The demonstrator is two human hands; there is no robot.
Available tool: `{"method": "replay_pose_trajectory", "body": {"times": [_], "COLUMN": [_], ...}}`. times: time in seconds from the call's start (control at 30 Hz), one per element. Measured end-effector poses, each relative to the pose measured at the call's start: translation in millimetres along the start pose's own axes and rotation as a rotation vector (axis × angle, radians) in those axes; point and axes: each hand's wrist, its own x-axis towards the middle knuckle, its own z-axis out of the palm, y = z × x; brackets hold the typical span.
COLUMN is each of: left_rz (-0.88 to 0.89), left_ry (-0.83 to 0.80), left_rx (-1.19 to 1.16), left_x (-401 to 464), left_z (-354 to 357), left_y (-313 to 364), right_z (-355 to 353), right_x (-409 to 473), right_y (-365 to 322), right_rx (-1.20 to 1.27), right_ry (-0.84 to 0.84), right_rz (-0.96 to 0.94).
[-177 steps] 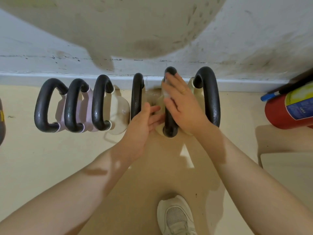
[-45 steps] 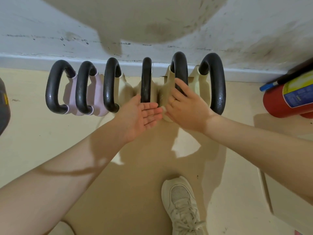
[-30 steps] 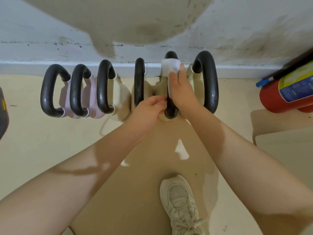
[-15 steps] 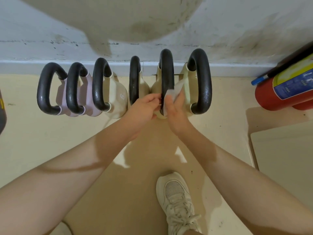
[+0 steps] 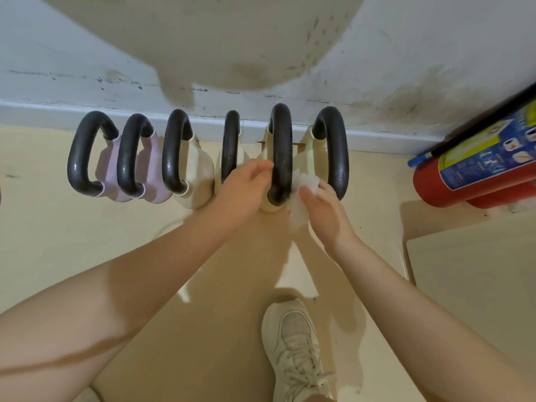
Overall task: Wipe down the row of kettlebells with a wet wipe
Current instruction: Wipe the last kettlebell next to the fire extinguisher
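Several kettlebells with black handles stand in a row along the wall: two pink ones (image 5: 150, 175) on the left, cream ones to their right. My right hand (image 5: 322, 210) pinches a white wet wipe (image 5: 301, 198) just right of the fifth kettlebell's handle (image 5: 280, 152), between it and the sixth kettlebell (image 5: 333, 152). My left hand (image 5: 246, 190) sits on the left of that fifth handle, between it and the fourth kettlebell (image 5: 230, 149), fingers curled at the handle; whether they grip it is unclear.
A red fire extinguisher (image 5: 475, 166) lies on the floor at the right. A pale board (image 5: 470, 282) lies low on the right. My white sneaker (image 5: 293, 343) stands on the beige floor below my hands. The white wall (image 5: 377, 68) runs behind the row.
My right hand has brought the wipe down from the top of the fifth handle to its lower right side. My left hand stays beside that handle.
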Motion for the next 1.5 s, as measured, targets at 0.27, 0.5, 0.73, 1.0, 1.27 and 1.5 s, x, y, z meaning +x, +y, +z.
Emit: {"method": "replay_pose_trajectory", "body": {"times": [0.27,0.5,0.73,1.0,1.27,1.5], "left_rz": [0.132,0.080,0.107,-0.102,-0.279,-0.256], "left_ry": [-0.188,-0.109,-0.182,-0.075,-0.201,-0.243], "left_rx": [-0.041,-0.020,0.002,0.047,-0.024,-0.056], "left_x": [-12.0,10.4,40.2,85.8,115.0,118.8], "left_z": [26.8,51.7,71.6,70.1,87.9,91.6], "left_y": [35.5,63.1,84.9,77.2,76.2,67.8], "right_z": [-48.1,-86.9,-110.9,-135.7,-109.8,-103.0], "right_x": [-6.9,12.8,39.9,84.8,113.6,115.7], "right_y": [-21.8,-22.8,-26.0,-4.9,-30.2,-28.6], "right_rx": [0.728,0.788,0.469,0.449,0.213,0.197], "right_ry": [-0.257,-0.254,-0.105,0.014,0.312,0.004], "right_rz": [0.102,0.003,-0.059,0.156,-0.125,-0.261]}}
